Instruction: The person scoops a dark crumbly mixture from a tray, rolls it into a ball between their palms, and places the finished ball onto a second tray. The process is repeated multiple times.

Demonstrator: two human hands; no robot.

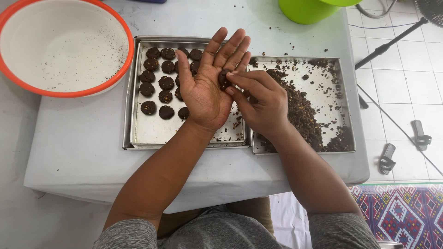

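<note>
Covering tray rows (157,85), left hand (207,87), dough lump (224,78) half-hidden

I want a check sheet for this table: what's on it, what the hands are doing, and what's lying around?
Surface: table under a white cloth, dark crumbs near the trays.
Job's things: dough piece on the open left hand, pressed by the right hand; left tray with rows of dark round cookies; right tray with loose dark dough.
Clutter: orange-rimmed white basin, green container.
Fingers: left spread flat, right pinching the dough.
Cables: black cable on floor.
Surroundings: tiled floor, sandals, patterned mat.
</note>
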